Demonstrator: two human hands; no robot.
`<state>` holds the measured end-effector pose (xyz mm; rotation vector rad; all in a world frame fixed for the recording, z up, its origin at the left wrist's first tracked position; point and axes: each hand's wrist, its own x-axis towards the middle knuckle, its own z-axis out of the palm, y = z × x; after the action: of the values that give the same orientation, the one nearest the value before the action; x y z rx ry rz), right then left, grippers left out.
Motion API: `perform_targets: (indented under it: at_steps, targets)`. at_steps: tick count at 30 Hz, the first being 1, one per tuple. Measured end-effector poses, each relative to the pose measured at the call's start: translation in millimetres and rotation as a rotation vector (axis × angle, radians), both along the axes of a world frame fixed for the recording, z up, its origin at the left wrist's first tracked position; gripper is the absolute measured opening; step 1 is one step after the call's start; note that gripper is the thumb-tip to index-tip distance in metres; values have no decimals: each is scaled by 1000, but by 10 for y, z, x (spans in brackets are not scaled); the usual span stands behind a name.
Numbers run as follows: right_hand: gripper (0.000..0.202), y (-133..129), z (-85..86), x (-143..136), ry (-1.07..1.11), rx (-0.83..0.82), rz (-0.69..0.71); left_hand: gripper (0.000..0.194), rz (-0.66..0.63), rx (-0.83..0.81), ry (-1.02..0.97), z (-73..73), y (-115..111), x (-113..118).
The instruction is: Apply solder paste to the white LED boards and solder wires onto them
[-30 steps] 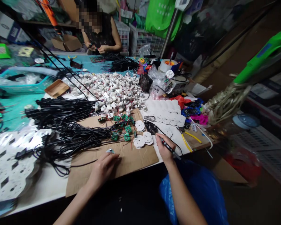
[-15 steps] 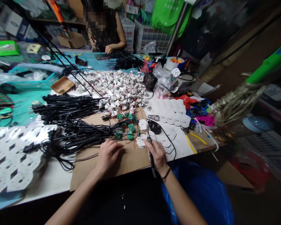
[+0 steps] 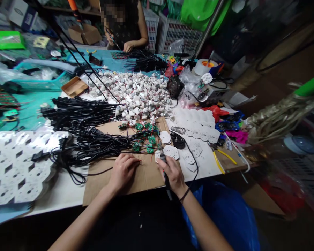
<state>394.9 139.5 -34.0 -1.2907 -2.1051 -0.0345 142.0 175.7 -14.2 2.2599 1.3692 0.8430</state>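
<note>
My right hand [image 3: 172, 174] is wrapped round a soldering iron [image 3: 166, 179], its tip pointing up and away over white octagonal plates [image 3: 171, 152]. My left hand [image 3: 124, 171] rests on the brown cardboard [image 3: 148, 176] with fingers pinched; a thin red wire end [image 3: 139, 161] sticks out at the fingertips, and a black cable runs to that hand from the left. Just beyond the hands lie small green circuit boards [image 3: 149, 149] with red wires, joined to a bundle of black cables [image 3: 102, 141].
A heap of white parts [image 3: 138, 92] lies behind the cables. Perforated white sheets [image 3: 18, 167] are at left. Yellow-handled pliers [image 3: 226, 157], a coil stand [image 3: 178, 130] and a blue bag [image 3: 225, 212] are at right. Across the table, a person's hand [image 3: 129, 46] works near cables.
The camera view has shifted, so the table appears further right. My right hand has drawn the iron slightly towards the cardboard and my left hand. My left hand keeps its pinch.
</note>
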Motion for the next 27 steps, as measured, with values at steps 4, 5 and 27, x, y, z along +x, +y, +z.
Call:
perform_targets:
  at_steps: [4, 5, 27]
  targets:
    - [44, -6, 53, -17, -24, 0, -26, 21, 33, -17, 32, 4, -13, -19]
    - [43, -11, 78, -36, -26, -14, 17, 21, 32, -17, 33, 12, -20, -19]
    - [45, -16, 77, -107, 88, -122, 223, 25, -12, -72, 72, 169, -30, 65]
